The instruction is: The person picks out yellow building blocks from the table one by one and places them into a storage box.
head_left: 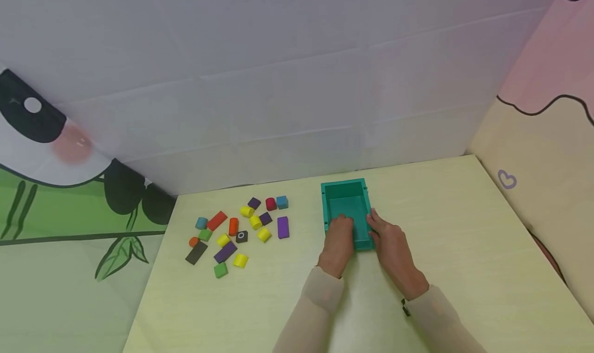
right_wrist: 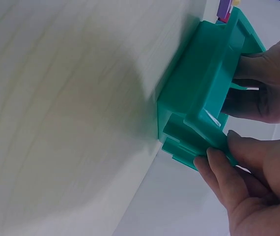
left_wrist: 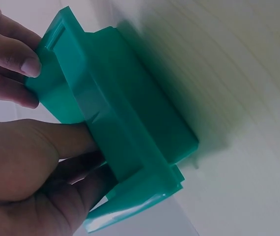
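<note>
A teal-green plastic bin [head_left: 345, 184] sits upright on the table in the head view, its hollow facing up. My left hand [head_left: 340, 242] reaches down over its near left part. In the left wrist view that hand [left_wrist: 37, 172] has thumb and fingers inside the bin [left_wrist: 125, 108], fingertips hidden by the wall; I cannot tell whether they hold anything. My right hand [head_left: 393, 250] is at the right side in the head view. The right wrist view shows this hand [right_wrist: 253, 182] pinching the rim of the bin [right_wrist: 194, 73] between thumb and fingers.
Left of the bin lie scattered toy blocks, among them a purple block [head_left: 283, 228], a blue cube [head_left: 282, 202], a yellow cylinder [head_left: 264, 234] and a green block [head_left: 220, 270]. A white wall covering [head_left: 297, 111] rises behind the pale wooden table [head_left: 464, 229].
</note>
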The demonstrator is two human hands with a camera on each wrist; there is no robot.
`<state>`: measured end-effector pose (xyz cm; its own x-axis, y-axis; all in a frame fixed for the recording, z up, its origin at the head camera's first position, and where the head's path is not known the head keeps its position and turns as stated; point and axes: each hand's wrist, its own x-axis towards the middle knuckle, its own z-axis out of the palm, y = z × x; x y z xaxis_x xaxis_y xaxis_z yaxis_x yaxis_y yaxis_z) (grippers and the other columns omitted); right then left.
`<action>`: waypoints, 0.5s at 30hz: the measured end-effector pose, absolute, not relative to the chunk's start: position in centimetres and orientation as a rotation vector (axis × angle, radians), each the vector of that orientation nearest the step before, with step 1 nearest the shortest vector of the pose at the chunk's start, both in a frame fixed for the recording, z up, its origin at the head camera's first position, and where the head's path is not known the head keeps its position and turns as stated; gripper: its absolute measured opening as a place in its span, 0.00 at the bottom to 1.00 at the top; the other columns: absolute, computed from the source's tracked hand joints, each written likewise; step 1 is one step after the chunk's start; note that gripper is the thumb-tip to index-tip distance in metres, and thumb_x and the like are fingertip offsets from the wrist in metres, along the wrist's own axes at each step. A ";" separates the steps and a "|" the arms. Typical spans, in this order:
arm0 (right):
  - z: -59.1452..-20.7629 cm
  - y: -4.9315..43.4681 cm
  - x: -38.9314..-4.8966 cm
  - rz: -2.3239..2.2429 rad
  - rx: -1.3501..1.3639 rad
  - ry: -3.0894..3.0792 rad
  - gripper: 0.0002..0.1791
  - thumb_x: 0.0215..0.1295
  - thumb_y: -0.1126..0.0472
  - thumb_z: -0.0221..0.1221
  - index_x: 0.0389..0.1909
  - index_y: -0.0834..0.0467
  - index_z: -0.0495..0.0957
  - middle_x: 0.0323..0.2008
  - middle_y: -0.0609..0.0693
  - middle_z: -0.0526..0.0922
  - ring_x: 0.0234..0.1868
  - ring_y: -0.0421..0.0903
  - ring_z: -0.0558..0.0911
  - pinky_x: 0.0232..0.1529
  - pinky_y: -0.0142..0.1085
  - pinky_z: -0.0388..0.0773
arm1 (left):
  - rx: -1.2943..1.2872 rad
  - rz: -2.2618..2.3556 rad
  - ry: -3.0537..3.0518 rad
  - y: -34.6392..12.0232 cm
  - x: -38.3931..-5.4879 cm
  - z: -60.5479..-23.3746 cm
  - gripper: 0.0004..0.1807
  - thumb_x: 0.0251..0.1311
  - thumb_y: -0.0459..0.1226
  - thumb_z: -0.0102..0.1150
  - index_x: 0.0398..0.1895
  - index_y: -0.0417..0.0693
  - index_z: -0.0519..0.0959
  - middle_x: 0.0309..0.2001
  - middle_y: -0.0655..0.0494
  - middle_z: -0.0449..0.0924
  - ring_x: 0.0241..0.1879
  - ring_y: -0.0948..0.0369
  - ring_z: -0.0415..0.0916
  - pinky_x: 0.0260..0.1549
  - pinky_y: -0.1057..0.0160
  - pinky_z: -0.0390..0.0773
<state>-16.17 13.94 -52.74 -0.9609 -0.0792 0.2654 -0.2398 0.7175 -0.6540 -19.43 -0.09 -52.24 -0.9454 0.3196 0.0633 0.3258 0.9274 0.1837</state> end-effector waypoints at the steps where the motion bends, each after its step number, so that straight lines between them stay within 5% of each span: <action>1: -52.7 13.9 -16.2 1.075 0.256 -2.704 0.26 0.61 0.77 0.69 0.62 0.74 0.78 0.67 0.67 0.77 0.62 0.67 0.81 0.55 0.57 0.84 | -0.509 -0.295 -3.061 -0.1 -19.5 -52.2 0.06 0.67 0.25 0.64 0.41 0.40 0.87 0.37 0.46 0.83 0.40 0.52 0.83 0.43 0.60 0.85; 15: -52.8 13.8 -16.1 1.065 0.252 -2.709 0.27 0.61 0.77 0.69 0.63 0.73 0.78 0.67 0.67 0.77 0.61 0.67 0.81 0.54 0.57 0.85 | -0.472 -0.267 -3.096 0.4 -20.0 -52.8 0.06 0.66 0.26 0.66 0.42 0.40 0.87 0.38 0.46 0.85 0.40 0.53 0.84 0.45 0.61 0.86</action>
